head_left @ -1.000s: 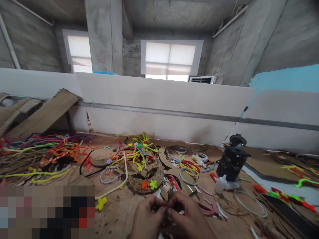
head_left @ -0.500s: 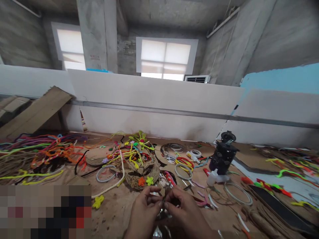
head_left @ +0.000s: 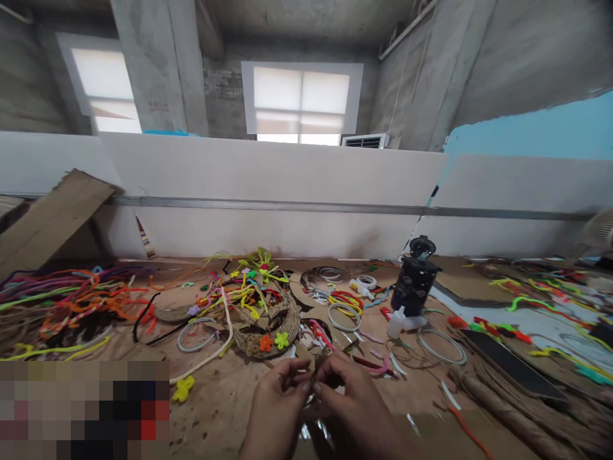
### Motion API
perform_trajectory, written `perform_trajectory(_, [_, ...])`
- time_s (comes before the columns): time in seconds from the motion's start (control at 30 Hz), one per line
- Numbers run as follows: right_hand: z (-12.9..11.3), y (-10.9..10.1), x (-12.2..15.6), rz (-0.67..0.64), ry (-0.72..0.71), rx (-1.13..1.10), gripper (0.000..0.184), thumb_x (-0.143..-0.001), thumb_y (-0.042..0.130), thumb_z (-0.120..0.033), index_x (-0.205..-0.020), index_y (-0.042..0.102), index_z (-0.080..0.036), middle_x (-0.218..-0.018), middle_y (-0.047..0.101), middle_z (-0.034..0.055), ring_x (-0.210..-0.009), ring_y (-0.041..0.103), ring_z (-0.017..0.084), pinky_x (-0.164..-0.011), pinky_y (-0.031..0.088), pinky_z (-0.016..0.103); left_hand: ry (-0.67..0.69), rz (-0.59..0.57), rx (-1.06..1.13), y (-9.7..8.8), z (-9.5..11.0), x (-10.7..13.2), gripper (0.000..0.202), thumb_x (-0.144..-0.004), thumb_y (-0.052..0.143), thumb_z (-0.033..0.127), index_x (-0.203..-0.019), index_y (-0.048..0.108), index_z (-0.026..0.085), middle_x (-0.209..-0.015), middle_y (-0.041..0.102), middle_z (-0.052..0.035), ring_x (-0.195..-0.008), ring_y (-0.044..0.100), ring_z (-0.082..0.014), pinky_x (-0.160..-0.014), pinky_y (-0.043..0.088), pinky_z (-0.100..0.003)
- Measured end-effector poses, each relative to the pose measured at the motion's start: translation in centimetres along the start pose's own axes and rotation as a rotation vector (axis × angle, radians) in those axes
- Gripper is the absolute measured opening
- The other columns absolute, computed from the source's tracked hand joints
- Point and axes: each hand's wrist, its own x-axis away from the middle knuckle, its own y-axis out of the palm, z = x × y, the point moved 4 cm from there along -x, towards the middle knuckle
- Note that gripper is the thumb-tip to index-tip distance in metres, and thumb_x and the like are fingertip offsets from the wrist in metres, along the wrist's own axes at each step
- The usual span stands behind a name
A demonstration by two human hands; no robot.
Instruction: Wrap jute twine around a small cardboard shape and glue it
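Observation:
At the bottom centre, my left hand (head_left: 282, 399) and my right hand (head_left: 349, 390) meet, fingertips pinched together. A small dark, thin piece shows between them; its kind is too hidden to tell. Shiny clear plastic (head_left: 313, 429) lies below the hands. Just beyond them stands a twine-wrapped ring (head_left: 292, 319) carrying an orange pipe-cleaner flower (head_left: 266, 343) and a yellow-green flower (head_left: 282, 340). A loose yellow flower (head_left: 183, 388) rests on the table to the left of my left hand.
Loose pipe cleaners (head_left: 96, 300) pile up at the left. A dark bottle with its lid up (head_left: 414, 287) and a small white squeeze bottle (head_left: 396, 322) stand right of centre. Pale rings (head_left: 345, 317), a black flat board (head_left: 512, 364) and brown paper-like strips (head_left: 502, 409) lie about.
The view has turned a little to the right, so the table things sit further left. Both hands stay together in a pinch, the right fingers slightly raised.

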Motion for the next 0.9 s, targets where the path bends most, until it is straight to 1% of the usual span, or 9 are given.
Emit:
perform_trajectory(0.1, [0.09, 0.01, 0.12, 0.004, -0.019, 0.0, 0.006, -0.076, 0.061, -0.016, -0.073, 0.065, -0.019, -0.085, 0.067, 0.0057, -0.083, 0.061, 0.023, -0.075, 0.044, 0.032, 0.006, -0.025, -0.028, -0.11, -0.49, -0.11, 0.035, -0.057, 0.088, 0.025, -0.088, 0.077, 0.013, -0.086, 0.08, -0.012, -0.086, 0.075, -0.0272, -0.08, 0.058, -0.036])
perform_trajectory(0.27, [0.28, 0.03, 0.17, 0.015, -0.031, 0.0, 0.006, -0.075, 0.06, -0.016, -0.073, 0.064, -0.02, -0.084, 0.066, 0.0047, -0.083, 0.061, 0.023, -0.076, 0.044, 0.033, 0.012, -0.023, -0.043, -0.16, -0.72, -0.2, 0.04, -0.058, 0.087, 0.026, -0.095, 0.077, 0.014, -0.087, 0.081, -0.0117, -0.086, 0.075, -0.0281, -0.085, 0.058, -0.04])
perform_trajectory(0.43, [0.42, 0.03, 0.25, 0.012, -0.023, 0.003, 0.005, -0.075, 0.059, -0.017, -0.073, 0.063, -0.02, -0.084, 0.066, 0.0043, -0.083, 0.061, 0.023, -0.075, 0.043, 0.032, 0.031, -0.015, -0.114, -0.23, -0.73, -0.12, 0.039, -0.059, 0.084, 0.026, -0.095, 0.078, 0.015, -0.095, 0.082, -0.0143, -0.094, 0.075, -0.0317, -0.089, 0.058, -0.043])
perform_trajectory(0.6, [0.53, 0.05, 0.29, 0.013, -0.022, 0.015, 0.005, -0.074, 0.056, -0.017, -0.073, 0.061, -0.019, -0.083, 0.064, 0.0044, -0.082, 0.06, 0.023, -0.074, 0.042, 0.032, 0.048, -0.01, -0.115, -0.2, -0.99, -0.09, 0.041, -0.061, 0.082, 0.026, -0.1, 0.078, 0.014, -0.1, 0.082, -0.0163, -0.1, 0.075, -0.0341, -0.092, 0.058, -0.045])
perform_trajectory(0.73, [0.79, 0.08, 0.26, 0.026, -0.016, 0.009, 0.005, -0.075, 0.056, -0.018, -0.072, 0.06, -0.02, -0.081, 0.063, 0.0039, -0.081, 0.059, 0.022, -0.073, 0.042, 0.032, 0.043, 0.002, -0.126, -0.06, -1.02, 0.05, 0.042, -0.062, 0.08, 0.026, -0.102, 0.077, 0.014, -0.1, 0.082, -0.0159, -0.1, 0.075, -0.0337, -0.09, 0.059, -0.044])
perform_trajectory(0.9, [0.52, -0.01, 0.21, 0.016, -0.027, -0.02, 0.003, -0.074, 0.058, -0.018, -0.072, 0.06, -0.02, -0.083, 0.064, 0.0045, -0.083, 0.061, 0.023, -0.076, 0.043, 0.032, 0.058, -0.005, -0.144, 0.02, -0.81, 0.24, 0.042, -0.065, 0.08, 0.027, -0.106, 0.077, 0.015, -0.099, 0.083, -0.0146, -0.099, 0.076, -0.033, -0.089, 0.06, -0.043])
